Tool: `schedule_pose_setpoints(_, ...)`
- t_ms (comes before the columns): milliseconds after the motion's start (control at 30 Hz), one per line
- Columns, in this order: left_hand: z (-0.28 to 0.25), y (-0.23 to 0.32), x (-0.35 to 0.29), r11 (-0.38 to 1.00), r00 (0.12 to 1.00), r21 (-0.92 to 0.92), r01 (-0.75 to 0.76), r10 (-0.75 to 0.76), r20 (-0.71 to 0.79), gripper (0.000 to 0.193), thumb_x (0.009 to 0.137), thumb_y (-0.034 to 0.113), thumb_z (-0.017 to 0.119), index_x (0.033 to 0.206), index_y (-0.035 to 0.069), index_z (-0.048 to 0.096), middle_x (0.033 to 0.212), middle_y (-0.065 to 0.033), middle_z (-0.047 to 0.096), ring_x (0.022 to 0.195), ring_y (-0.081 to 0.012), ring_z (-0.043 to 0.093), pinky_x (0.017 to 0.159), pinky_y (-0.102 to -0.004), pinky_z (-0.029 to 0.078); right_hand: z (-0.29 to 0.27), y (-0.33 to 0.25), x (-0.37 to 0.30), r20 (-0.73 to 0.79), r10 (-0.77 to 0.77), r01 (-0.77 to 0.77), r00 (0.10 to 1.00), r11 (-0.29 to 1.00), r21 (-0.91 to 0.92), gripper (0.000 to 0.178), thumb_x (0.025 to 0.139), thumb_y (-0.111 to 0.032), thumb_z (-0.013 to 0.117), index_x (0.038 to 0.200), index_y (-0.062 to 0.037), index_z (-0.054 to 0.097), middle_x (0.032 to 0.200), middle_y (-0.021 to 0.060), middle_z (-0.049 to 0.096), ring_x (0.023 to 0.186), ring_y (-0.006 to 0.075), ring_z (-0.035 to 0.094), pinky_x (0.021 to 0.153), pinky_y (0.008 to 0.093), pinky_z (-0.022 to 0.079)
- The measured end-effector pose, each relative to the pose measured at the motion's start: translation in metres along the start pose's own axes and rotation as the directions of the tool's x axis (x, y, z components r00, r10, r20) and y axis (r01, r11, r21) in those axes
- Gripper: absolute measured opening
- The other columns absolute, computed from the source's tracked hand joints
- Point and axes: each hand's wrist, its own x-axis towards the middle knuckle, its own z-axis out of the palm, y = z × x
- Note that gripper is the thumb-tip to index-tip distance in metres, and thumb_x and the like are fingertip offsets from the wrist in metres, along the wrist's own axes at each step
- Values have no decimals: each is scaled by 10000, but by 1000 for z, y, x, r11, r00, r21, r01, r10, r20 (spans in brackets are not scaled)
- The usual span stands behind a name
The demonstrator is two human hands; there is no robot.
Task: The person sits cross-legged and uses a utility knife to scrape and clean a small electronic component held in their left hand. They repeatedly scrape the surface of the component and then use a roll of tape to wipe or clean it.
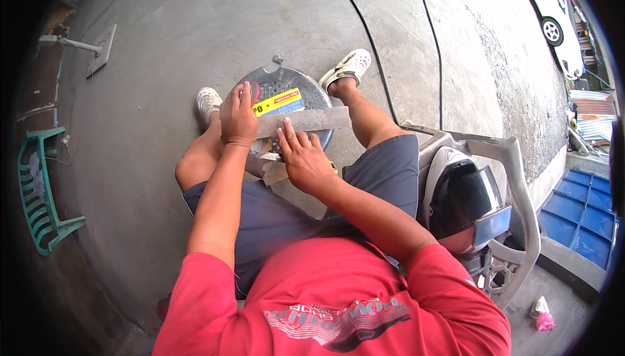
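A dark round stool-like top [257, 77] stands between my legs, with a yellow and blue box [280, 101] lying on it. Across the near side of the box runs a long, flat, greyish translucent strip [329, 118]. At the strip's left end is my left hand [238, 116], its fingers closed against a red rounded object [254, 90], mostly hidden by them. My right hand [303, 159] rests with its fingers apart on the near edge of the strip. Small things below the strip, near my right hand, are partly covered and hard to make out.
A grey plastic chair [521, 180] at the right holds a black and white helmet [459, 200]. Two black cables [372, 37] cross the concrete floor. A green plastic chair [49, 190] lies at the left, near a fan-like stand [103, 50]. A white car [553, 17] is far right.
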Motion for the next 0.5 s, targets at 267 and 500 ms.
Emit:
schedule_pose_setpoints(267, 4, 2, 3, 994, 994, 41, -104, 103, 33, 544, 927, 49, 627, 1471, 55, 603, 1380, -163, 655, 1258, -361, 660, 1022, -481, 535, 5, -9, 11, -42, -51, 46, 998, 992, -121, 693, 1015, -180, 495, 1655, 52, 365, 1739, 249, 343, 1599, 382, 348, 1264, 643, 291)
schedule_pose_setpoints(500, 3, -5, -1, 999, 997, 25, -42, 40, 67, 605, 913, 24, 619, 1513, 95, 586, 1425, -152, 643, 1290, -354, 647, 1080, -473, 508, -11, 90, -1, -33, 176, -179, 984, 975, -130, 722, 1014, -114, 439, 1692, 58, 262, 1789, 242, 242, 1688, 373, 162, 1326, 664, 120)
